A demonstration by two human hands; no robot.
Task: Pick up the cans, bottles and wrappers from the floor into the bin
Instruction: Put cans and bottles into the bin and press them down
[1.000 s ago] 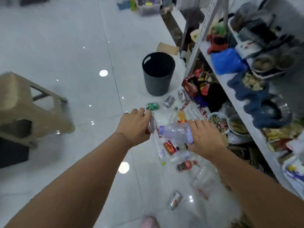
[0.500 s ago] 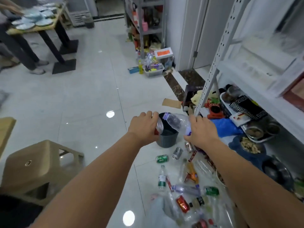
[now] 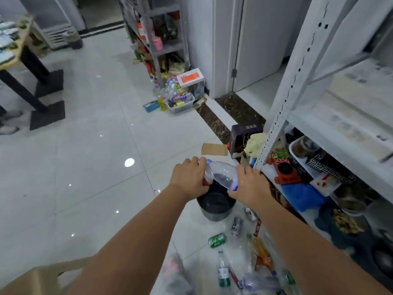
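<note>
At the far left stands a desk (image 3: 12, 58) set with dishes, and a tan stool (image 3: 42, 277) fills the lower left corner on the pale tiled floor (image 3: 95, 167). Toward the middle, the left hand (image 3: 189, 179) is stretched forward with its fingers (image 3: 195, 161) curled round a can (image 3: 208, 177), of which only a silver side and a red end show past the palm. Just beside it, touching or nearly so, is a clear plastic bottle (image 3: 223, 175). Its long axis is tilted, with the capped neck up and to the left toward the can and the base down and to the right, where the right hand (image 3: 248, 185) grips it with fingers wrapped round the lower body. The black bin (image 3: 214, 211) stands on the floor straight below both hands, its dark mouth showing between the two wrists. Neither hand looks clearly nearer, so letting go should drop both items in, though the tilted bottle could clip the rim. Much litter remains on the floor nearer the person: a green can (image 3: 217, 240), a silver can (image 3: 236, 224), a green-labelled bottle (image 3: 223, 273) and more blurred bottles and wrappers. A white metal shelf (image 3: 319, 128) crowded with goods runs down the right side.
</note>
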